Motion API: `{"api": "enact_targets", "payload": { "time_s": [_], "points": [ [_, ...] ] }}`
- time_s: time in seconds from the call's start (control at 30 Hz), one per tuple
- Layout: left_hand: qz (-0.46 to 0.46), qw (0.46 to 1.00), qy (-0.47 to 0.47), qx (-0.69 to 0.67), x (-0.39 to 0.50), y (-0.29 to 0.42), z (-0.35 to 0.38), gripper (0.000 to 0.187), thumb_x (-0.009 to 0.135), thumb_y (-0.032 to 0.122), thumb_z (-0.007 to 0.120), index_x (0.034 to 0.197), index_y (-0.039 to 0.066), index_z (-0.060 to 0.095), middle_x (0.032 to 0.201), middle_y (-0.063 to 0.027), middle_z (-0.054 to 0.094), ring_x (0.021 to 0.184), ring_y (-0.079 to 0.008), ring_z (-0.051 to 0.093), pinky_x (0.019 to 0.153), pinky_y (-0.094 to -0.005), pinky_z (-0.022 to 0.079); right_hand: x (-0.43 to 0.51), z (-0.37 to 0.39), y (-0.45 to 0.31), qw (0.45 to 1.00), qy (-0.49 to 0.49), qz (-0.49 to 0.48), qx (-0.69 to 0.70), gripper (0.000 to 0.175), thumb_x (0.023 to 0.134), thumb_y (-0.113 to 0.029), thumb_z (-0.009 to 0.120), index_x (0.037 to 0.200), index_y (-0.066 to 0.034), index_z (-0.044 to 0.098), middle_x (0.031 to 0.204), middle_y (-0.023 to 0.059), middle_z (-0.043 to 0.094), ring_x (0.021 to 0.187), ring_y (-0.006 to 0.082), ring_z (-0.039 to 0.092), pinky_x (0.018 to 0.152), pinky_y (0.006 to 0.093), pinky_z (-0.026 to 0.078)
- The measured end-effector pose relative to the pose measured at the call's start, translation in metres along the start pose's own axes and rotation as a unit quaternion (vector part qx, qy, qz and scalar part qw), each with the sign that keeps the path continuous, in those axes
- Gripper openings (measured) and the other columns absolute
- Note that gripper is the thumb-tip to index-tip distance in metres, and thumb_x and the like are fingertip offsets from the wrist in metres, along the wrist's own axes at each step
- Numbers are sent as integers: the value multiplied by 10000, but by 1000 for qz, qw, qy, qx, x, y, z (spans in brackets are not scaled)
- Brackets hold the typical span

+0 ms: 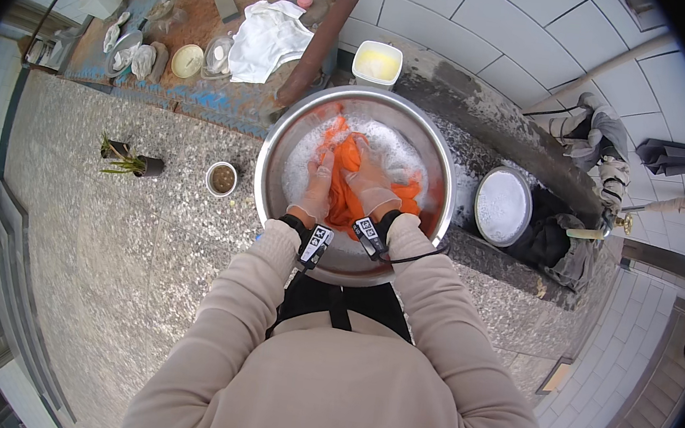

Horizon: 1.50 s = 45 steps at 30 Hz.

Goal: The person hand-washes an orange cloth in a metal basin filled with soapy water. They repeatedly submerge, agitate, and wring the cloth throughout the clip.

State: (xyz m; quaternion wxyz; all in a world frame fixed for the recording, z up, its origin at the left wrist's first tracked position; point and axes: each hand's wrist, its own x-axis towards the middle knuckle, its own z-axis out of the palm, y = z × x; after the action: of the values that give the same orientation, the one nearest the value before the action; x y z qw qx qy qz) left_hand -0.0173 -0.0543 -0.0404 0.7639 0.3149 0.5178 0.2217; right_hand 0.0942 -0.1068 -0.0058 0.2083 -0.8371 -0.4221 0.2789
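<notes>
A wide steel basin (263, 186) of sudsy water stands right in front of me. Inside it, an orange cloth (341, 195) lies bunched, partly under white foam (401, 139). Both hands wear thin clear gloves. My left hand (316, 187) grips the cloth along its left side. On the other side my right hand (372, 179) is closed around a raised fold of it. The fingertips are partly hidden by cloth and suds. Each wrist carries a strapped device with a printed label.
Beyond the basin stands a square white tub (377, 66) with yellowish contents. A foam-filled bowl (503, 207) sits in the trough at right, near a brass tap (623, 225). A rusty pipe (331, 35) slants behind the basin. White cloth (270, 41) lies on the worn bench; a small cup (221, 179) stands left.
</notes>
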Motion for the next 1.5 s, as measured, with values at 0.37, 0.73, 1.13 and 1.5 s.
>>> {"api": "enact_targets", "payload": {
  "time_s": [0.37, 0.73, 1.13, 1.5],
  "points": [
    [-241, 913, -139, -299, -15, 4, 16, 464, 904, 506, 439, 1100, 109, 579, 1103, -61, 605, 967, -235, 574, 911, -365, 455, -34, -7, -18, 992, 49, -70, -91, 371, 842, -388, 510, 1035, -83, 594, 917, 134, 646, 812, 306, 633, 706, 407, 496],
    [43, 981, 135, -131, -25, 9, -16, 367, 901, 216, 543, 1174, -23, 487, 1083, -115, 580, 979, -212, 558, 853, -325, 456, 8, -54, 29, 969, 91, 72, -219, 260, 862, -256, 485, 1051, -109, 585, 1127, 113, 557, 1006, 286, 543, 834, 396, 461],
    [215, 635, -33, 742, -64, 30, -23, 593, 745, 92, 636, 1286, 28, 399, 1388, -178, 308, 1292, -367, 271, 1055, -395, 292, -85, -8, 4, 885, -226, -156, -376, 653, 782, -277, 637, 1362, -133, 376, 1453, 158, 220, 1305, 425, 255, 1028, 503, 293],
    [223, 462, -92, 854, 3, 13, -26, 393, 865, 175, 489, 1251, 108, 471, 1360, -120, 399, 1186, -307, 457, 882, -424, 458, -69, -55, 40, 976, -157, -67, 138, 518, 833, -313, 590, 1227, 8, 493, 1134, 158, 579, 1073, 299, 548, 943, 338, 418]
  ]
}}
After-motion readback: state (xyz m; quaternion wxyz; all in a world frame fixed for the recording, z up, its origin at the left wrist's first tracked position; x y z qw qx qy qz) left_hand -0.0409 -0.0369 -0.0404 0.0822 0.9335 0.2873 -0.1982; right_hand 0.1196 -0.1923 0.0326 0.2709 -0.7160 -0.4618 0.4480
